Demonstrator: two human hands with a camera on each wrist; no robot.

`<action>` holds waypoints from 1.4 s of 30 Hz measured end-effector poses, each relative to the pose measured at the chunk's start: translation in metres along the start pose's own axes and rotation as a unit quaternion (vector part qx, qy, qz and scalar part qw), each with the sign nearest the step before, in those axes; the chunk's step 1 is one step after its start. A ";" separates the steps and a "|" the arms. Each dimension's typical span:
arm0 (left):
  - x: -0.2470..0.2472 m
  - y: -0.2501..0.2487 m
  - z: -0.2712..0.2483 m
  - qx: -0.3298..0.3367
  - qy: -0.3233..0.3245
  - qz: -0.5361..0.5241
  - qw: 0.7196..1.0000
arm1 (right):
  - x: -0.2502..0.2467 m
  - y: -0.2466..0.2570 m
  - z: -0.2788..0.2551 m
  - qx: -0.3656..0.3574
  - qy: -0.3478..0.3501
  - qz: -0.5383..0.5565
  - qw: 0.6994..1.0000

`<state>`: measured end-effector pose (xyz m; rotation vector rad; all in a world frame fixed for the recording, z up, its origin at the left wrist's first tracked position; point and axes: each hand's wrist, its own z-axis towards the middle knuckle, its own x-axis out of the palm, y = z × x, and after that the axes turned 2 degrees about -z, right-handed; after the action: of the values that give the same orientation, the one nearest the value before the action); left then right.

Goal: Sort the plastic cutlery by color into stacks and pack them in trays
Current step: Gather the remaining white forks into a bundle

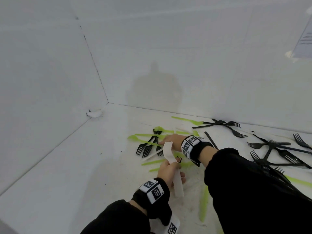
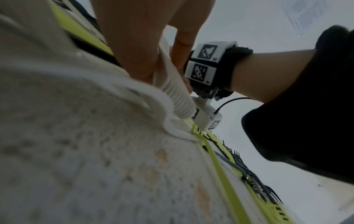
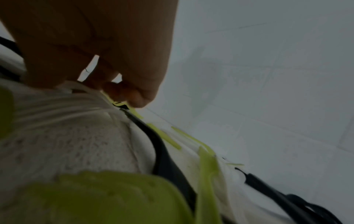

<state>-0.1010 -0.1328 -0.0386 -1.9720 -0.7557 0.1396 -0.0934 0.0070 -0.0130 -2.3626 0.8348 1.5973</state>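
Note:
My left hand (image 1: pixel 174 170) grips a stack of white plastic forks (image 1: pixel 168 154) by the handles, tines up and tilted away from me; the ribbed stack (image 2: pixel 176 94) shows between its fingers (image 2: pixel 134 45) in the left wrist view. My right hand (image 1: pixel 163 141) reaches across to a mixed heap of green cutlery (image 1: pixel 135 137) and black forks (image 1: pixel 145 149). Its bent fingertips (image 3: pixel 132 97) touch the heap, and no piece is plainly held. A white fork (image 1: pixel 150 156) lies partly under that heap.
More black forks (image 1: pixel 270 146) lie tangled at the right and near the back wall (image 1: pixel 219 123). Loose green knives (image 1: pixel 204 203) lie by my right sleeve. White walls meet in a corner (image 1: pixel 108 103) at the back left. A paper sheet (image 1: pixel 303 39) hangs top right.

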 end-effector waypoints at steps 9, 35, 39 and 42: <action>0.013 -0.003 -0.001 0.015 0.025 0.033 0.999 | -0.003 -0.038 -0.019 0.102 -0.258 0.097 0.956; 0.006 -0.007 0.001 0.029 0.013 0.041 0.999 | 0.009 -0.073 -0.027 0.115 -0.098 0.040 0.988; 0.008 -0.007 0.003 0.027 0.011 0.043 0.999 | -0.001 -0.073 -0.022 0.127 -0.184 0.089 0.971; 0.009 -0.008 0.004 0.028 0.014 0.048 0.998 | 0.000 -0.068 -0.024 0.086 -0.186 0.064 0.977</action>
<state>-0.0985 -0.1221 -0.0318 -1.9530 -0.6323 0.1876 -0.0375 0.0530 -0.0139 -1.8456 1.0070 1.8524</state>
